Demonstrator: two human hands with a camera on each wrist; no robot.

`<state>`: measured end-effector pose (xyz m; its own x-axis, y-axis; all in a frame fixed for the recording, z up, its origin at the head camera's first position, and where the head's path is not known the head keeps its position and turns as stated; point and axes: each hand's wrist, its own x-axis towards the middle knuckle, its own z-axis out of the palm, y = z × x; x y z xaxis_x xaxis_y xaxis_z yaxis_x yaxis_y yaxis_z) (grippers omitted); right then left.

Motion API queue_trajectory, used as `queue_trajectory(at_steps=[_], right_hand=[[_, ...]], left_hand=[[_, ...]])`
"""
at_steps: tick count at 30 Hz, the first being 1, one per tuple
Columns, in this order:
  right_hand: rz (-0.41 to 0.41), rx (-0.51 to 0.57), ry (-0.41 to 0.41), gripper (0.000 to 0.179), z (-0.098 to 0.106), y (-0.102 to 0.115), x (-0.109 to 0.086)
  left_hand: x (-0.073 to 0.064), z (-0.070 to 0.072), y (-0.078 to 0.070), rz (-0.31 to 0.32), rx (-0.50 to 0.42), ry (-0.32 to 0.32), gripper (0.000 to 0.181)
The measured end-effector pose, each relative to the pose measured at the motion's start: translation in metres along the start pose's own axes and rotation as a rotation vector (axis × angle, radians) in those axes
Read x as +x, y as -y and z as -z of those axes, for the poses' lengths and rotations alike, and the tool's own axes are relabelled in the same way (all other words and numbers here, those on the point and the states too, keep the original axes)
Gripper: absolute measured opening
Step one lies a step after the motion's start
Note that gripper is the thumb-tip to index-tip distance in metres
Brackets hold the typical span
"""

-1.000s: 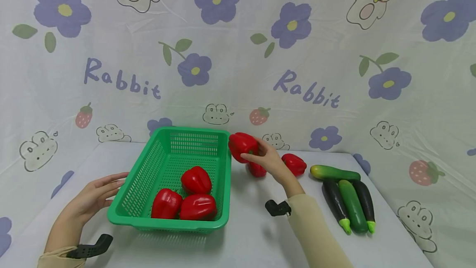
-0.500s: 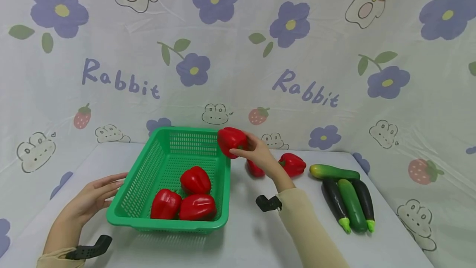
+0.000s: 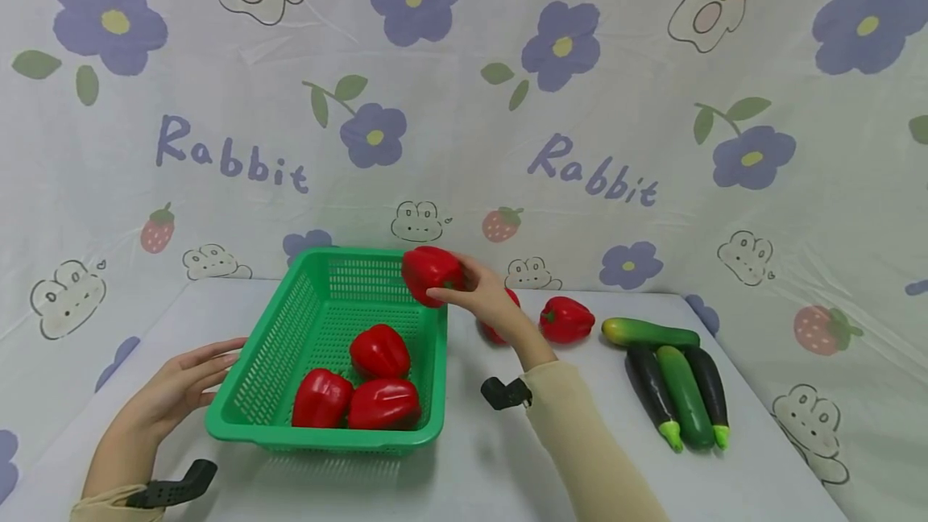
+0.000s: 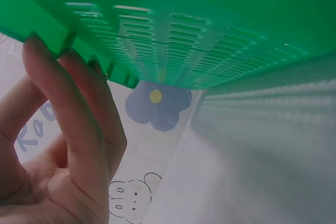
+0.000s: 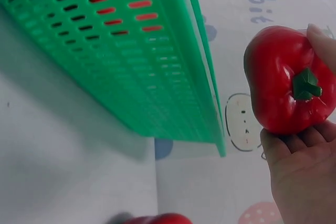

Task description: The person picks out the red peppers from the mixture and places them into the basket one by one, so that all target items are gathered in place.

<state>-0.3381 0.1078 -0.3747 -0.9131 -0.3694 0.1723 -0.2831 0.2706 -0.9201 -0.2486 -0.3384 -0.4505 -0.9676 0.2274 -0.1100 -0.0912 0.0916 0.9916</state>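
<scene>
Backdrop cloth (image 3: pixel 464 103): one, white, printed with flowers and rabbits, hanging behind the basket.
Table (image 3: pixel 460 478): one, white, under the basket.
Basket (image 3: pixel 326 435): one, green plastic, slotted walls; landmark for all entries.
Right hand (image 3: pixel 484 294): at the basket's far right corner, gripping one red pepper between thumb and fingers.
Left hand (image 3: pixel 181 383): at the basket's left wall, fingers apart and loosely bent, fingertips against the rim; nothing held.
Eggplants: two, dark (image 3: pixel 652 397) and (image 3: pixel 706 389), green-tipped, well right of the basket.
Cucumbers: two, same side of the basket; one (image 3: pixel 685 399) between the eggplants, one (image 3: pixel 650 333) lying crosswise beyond them.
Held pepper (image 3: pixel 428 271): red, green stem, raised at the basket's far right corner.
Basket peppers: three (image 3: pixel 380 351), (image 3: pixel 322 398), (image 3: pixel 384 403), inside the basket's near half.
Table peppers: two, right of the basket; one (image 3: pixel 567 320) in full view, one (image 3: pixel 491 334) partly behind the right forearm.
</scene>
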Motion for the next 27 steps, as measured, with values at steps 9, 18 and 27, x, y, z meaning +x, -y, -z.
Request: queue_trajectory(at_steps=[9, 18, 27], right_hand=[[0.005, 0.024, 0.040, 0.064, -0.018, 0.006, 0.004], [0.015, 0.000, 0.083, 0.064, -0.036, 0.012, 0.009], [0.025, -0.011, 0.124, 0.066, -0.050, 0.019, 0.013]], left_hand=[[-0.001, -0.001, 0.000, -0.009, -0.015, -0.001, 0.029], [0.000, -0.002, -0.001, -0.013, -0.015, 0.017, 0.029], [0.000, 0.000, -0.001, -0.008, -0.001, 0.023, 0.031]])
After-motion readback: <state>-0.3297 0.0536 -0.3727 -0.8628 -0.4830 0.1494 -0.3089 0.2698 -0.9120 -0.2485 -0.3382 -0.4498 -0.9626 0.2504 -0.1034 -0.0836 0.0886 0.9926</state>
